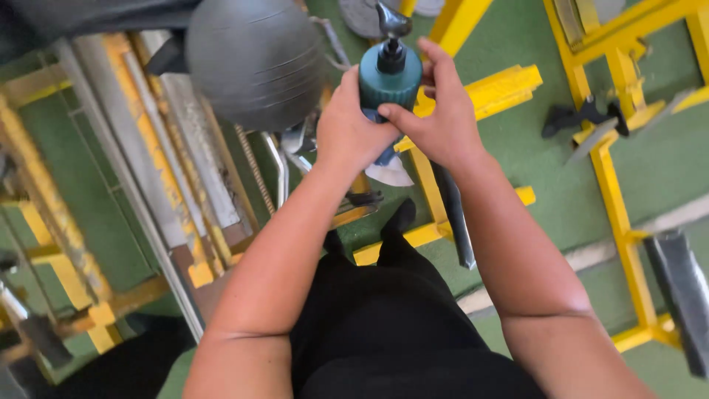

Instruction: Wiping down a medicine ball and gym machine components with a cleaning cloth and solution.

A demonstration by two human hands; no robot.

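Seen from above, a person stands on a green floor [546,177] among yellow metal frames [620,192] of exercise equipment, black-clad legs below the arms. A big dark grey ball [255,63] sits at upper left, near long grey and yellow rails [148,162]. A black padded bar [683,292] lies at lower right.

Both hands are raised in the middle of the view, closed around a teal tool [390,77] with a ribbed round body and a black neck. The left hand [348,129] wraps the lower part of the body from the left. The right hand [442,118] grips from the right, thumb pressed across the front and fingers curled behind (the fingertips show beside the neck). A pale flat piece [391,174] pokes out just under the hands; what it is cannot be told.

The tool's long axis runs along the line of sight, roughly upright in the picture. Its black neck and a dark metal tip [391,18] point away from the person, towards the top of the frame; the base end points back towards the body.

Likely risks: the tool is held over bare floor and metal frames, so a loosened grip could drop it onto steel or onto the feet. The fingers lie near the neck and could slide towards the metal tip if either hand twists hard.
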